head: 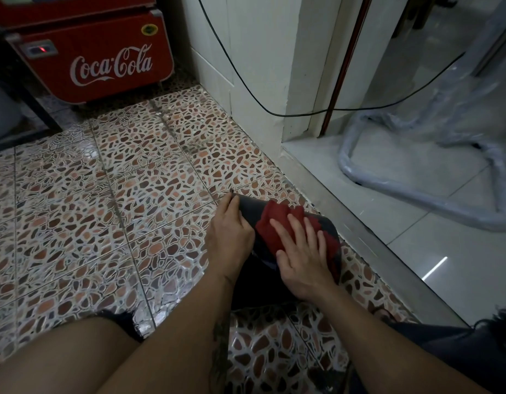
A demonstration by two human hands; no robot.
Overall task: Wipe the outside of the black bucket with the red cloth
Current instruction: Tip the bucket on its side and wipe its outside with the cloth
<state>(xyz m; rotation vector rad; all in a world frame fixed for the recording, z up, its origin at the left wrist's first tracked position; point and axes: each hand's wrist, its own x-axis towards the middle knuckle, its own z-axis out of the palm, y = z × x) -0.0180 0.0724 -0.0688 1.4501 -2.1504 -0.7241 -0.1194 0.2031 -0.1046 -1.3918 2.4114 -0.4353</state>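
Observation:
The black bucket lies tipped on its side on the patterned tile floor, close in front of me, with its outer wall facing up. My left hand grips its left edge and steadies it. The red cloth is spread over the bucket's upper side. My right hand lies flat on the cloth with fingers spread, pressing it against the bucket. Most of the bucket is hidden under the hands and the cloth.
A red Coca-Cola cooler stands at the back left. A white wall corner with a black cable rises behind. A raised step leads right to white tiles and a plastic-wrapped metal frame. My knees fill the foreground.

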